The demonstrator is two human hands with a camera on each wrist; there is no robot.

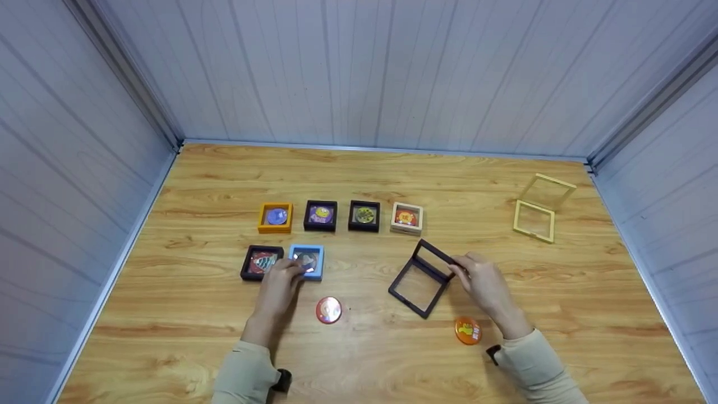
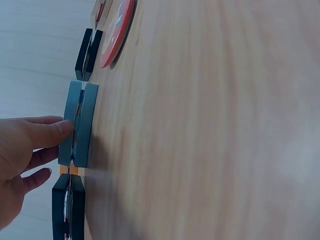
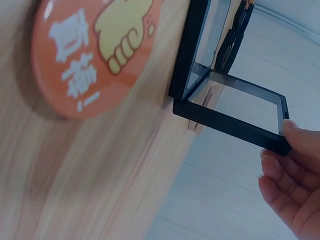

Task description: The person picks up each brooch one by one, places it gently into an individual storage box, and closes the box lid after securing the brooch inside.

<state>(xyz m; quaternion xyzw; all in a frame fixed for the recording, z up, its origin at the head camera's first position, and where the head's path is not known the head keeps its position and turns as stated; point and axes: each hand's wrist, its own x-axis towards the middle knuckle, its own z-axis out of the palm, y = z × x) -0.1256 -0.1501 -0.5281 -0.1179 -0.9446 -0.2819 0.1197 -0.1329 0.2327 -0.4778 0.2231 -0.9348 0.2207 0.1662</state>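
Observation:
My left hand (image 1: 277, 289) pinches the near edge of a light blue display frame (image 1: 318, 264) with a round badge inside; the left wrist view shows the thumb on that frame's side (image 2: 86, 130). A black frame holding a red and green badge (image 1: 263, 262) lies just left of it. My right hand (image 1: 487, 283) pinches the raised half of a larger black display frame (image 1: 400, 274), whose other half lies flat on the table. Below that hand is an orange badge (image 3: 110, 55) with a yellow fist. A red badge (image 1: 328, 310) lies between the hands.
Behind the hands stands a row of closed frames with badges: an orange one (image 1: 275, 229), two black ones and a cream one (image 1: 407, 229). A pale yellow frame (image 1: 553, 227) stands open at the far right. Panelled walls (image 1: 359, 73) enclose the wooden table (image 1: 387, 359).

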